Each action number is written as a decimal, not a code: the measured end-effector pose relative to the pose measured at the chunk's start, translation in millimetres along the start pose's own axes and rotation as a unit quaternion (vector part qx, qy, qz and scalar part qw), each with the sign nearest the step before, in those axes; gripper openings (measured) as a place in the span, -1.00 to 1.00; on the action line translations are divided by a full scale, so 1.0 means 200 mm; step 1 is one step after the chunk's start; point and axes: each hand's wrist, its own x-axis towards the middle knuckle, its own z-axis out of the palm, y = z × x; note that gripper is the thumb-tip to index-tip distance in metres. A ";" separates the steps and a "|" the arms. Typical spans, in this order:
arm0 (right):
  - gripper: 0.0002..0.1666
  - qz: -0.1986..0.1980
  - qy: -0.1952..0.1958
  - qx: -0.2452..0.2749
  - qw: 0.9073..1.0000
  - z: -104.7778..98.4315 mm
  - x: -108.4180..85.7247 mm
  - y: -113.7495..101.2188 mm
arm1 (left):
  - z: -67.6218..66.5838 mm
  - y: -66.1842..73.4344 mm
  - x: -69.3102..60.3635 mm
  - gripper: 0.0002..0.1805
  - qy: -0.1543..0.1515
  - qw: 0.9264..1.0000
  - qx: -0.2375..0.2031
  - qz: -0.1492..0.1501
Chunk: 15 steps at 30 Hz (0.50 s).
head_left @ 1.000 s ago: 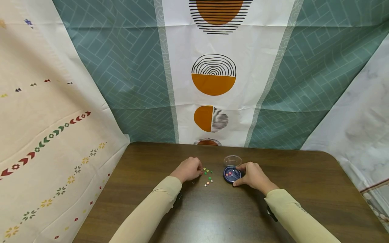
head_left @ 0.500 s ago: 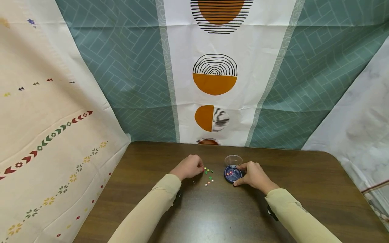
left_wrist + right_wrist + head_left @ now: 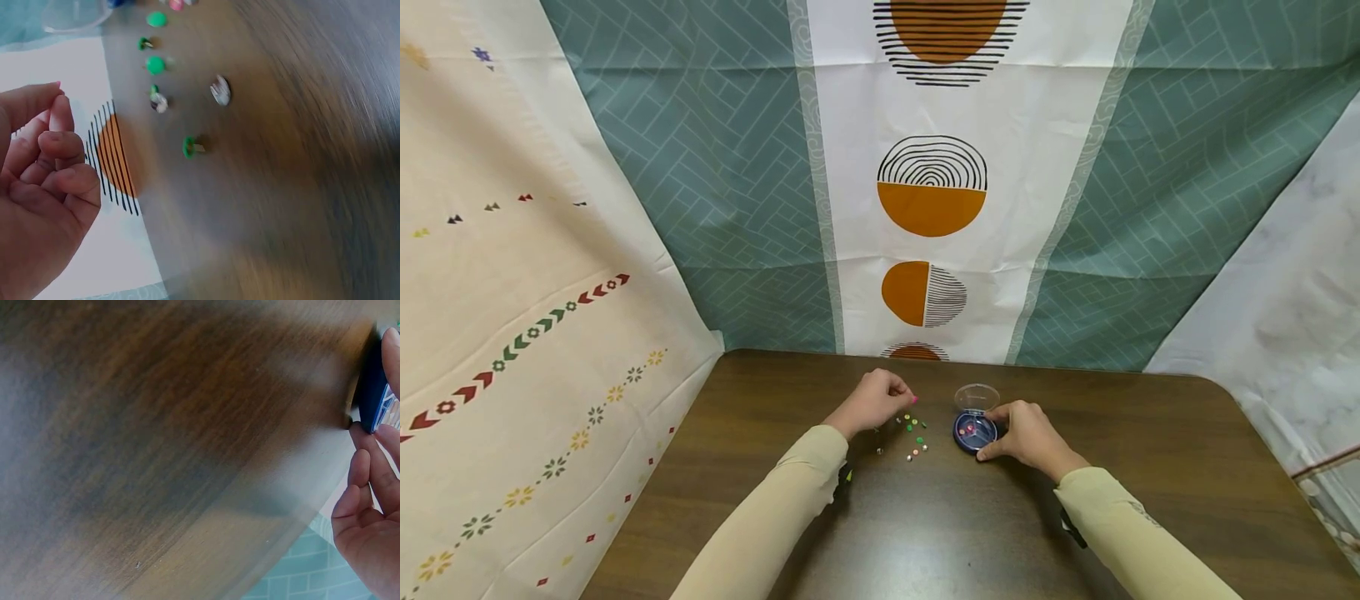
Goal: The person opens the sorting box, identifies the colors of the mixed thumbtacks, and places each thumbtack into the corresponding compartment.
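Between its thumb and index finger, the left hand (image 3: 871, 403) pinches a small pink piece (image 3: 914, 399), held above the table; in the left wrist view only a pink tip (image 3: 58, 84) shows past the fingertips of that hand (image 3: 47, 181). The right hand (image 3: 1028, 433) grips the right side of a round dark blue case (image 3: 975, 444), thumb at the front and fingers behind. Its clear lid (image 3: 977, 397) stands raised at the back, and pink or red pieces (image 3: 970, 428) lie inside. In the right wrist view the hand (image 3: 375, 512) holds the blue case (image 3: 373, 381) by its edge.
Several small pieces, green (image 3: 920, 440), yellow and white, lie scattered on the brown table (image 3: 1112, 500) between the left hand and the case. Behind the table's far edge hangs a patterned cloth (image 3: 752, 250); more cloth hangs at both sides.
The left hand has risen from the table and moved slightly right and away, with the pink piece now showing at its fingertips. The right hand and the case stay in place.
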 end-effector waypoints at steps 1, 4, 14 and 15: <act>-0.10 0.001 0.000 0.000 1.000 0.00 0.00 0.00 | 0.00 0.01 0.00 -0.77 0.005 1.000 -0.015 -0.003; -0.10 0.002 0.001 -0.002 1.000 0.00 0.00 0.00 | 0.01 0.01 0.02 -0.76 0.022 0.998 -0.051 -0.010; -0.09 -0.004 0.007 -0.003 1.000 0.00 0.00 0.01 | 0.04 0.04 0.05 -0.78 0.048 0.992 -0.112 -0.028; -0.09 -0.002 0.007 -0.002 1.000 0.00 0.00 0.00 | 0.05 0.05 0.06 -0.78 0.047 0.992 -0.115 -0.028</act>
